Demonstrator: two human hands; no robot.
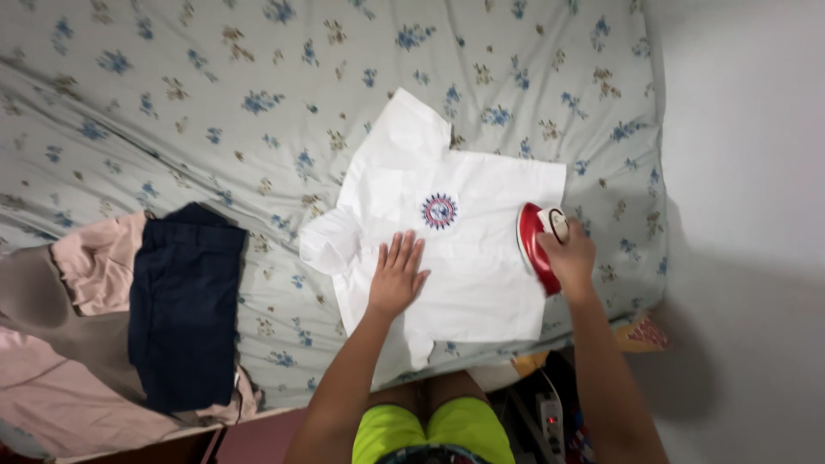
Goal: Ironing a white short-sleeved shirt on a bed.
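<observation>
Floral bedsheet (172,94) under white shirt (468,258), red iron (534,245) in right hand (569,255) grip.

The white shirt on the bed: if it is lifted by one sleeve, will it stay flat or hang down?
The white shirt would probably hang limp: it is thin cloth, lying flat with soft creases on the bedsheet. It seems light and may slide when pushed, as the left hand presses it while the right hand holds the red iron.

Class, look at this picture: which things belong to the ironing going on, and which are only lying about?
In use:
left hand, flat on the white shirt
right hand, gripping the red iron on the shirt
flowered bedsheet underneath

Lying about:
navy garment
pink clothes
power strip on the floor
</observation>
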